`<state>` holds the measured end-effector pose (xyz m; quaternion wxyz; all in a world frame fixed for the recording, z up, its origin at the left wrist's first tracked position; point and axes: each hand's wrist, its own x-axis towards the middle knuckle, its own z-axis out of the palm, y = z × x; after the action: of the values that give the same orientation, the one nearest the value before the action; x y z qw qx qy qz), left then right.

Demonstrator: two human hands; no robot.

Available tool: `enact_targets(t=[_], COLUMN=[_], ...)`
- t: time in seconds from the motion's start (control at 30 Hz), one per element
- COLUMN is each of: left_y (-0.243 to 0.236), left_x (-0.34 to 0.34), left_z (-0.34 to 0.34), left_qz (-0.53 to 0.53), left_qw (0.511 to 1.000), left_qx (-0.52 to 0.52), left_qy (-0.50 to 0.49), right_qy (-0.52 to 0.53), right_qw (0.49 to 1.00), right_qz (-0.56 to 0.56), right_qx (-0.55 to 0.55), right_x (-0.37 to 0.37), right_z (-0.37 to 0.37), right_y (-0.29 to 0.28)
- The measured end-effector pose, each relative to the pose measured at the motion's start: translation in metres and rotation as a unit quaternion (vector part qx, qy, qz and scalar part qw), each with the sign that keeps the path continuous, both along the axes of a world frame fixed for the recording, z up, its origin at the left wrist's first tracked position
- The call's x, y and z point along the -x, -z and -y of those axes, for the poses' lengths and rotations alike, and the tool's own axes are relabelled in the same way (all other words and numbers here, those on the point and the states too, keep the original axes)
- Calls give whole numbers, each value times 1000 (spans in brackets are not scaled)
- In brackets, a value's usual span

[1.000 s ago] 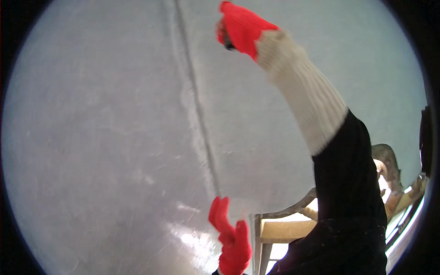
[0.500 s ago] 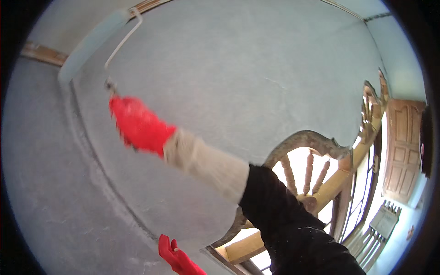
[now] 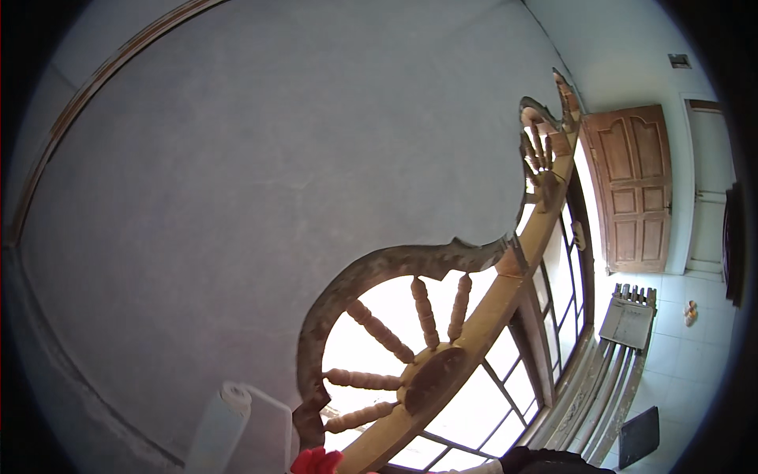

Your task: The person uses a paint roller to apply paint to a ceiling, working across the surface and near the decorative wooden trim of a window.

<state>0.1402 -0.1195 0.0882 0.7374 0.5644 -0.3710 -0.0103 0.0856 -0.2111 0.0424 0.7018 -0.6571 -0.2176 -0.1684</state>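
Observation:
At the lower left, a pale paint roller (image 3: 217, 430) stands tilted close to the grey wall, its white wire frame bending down past the lower edge. Beside the foot of that frame shows the top of a red glove (image 3: 317, 460), which appears to be my right hand, closed at the roller. The handle and most of the hand lie below the picture. Along the bottom, farther right, run a light cuff and the black sleeve (image 3: 545, 460) of my right arm. My left hand is out of view.
The grey wall (image 3: 213, 197) fills the left and middle, with a brown trim strip (image 3: 87, 87) along it. A carved wooden arch frame (image 3: 371, 265) with turned spindles borders bright openings. At right are a wooden door (image 3: 632, 189) and a slatted wooden bench (image 3: 584, 387).
The roller has come down from the upper left to the lower left, and my right arm has dropped to the bottom edge. The view has shifted toward the window and door.

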Motion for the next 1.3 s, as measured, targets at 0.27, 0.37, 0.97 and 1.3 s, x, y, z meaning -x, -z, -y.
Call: enact_targets(t=[0.27,0.37,0.97,1.3], left_y=[64,80,147,169], left_x=[-5,-4,55,52], left_z=[22,30,43,5], left_qz=[-260,-270,-266,-357], left_qw=[962,951,882,829], left_qx=[65,105,73,78], left_qy=[-51,-105,-382,-424], right_qy=[-17,-37,-93,-186], right_qw=[993,982,945,956], right_qz=[-49,-66,-215,-202], right_qx=[108,172,230,102], right_x=[25,35,42,37], right_z=[43,67,56,21], right_y=[52,46,146,165])
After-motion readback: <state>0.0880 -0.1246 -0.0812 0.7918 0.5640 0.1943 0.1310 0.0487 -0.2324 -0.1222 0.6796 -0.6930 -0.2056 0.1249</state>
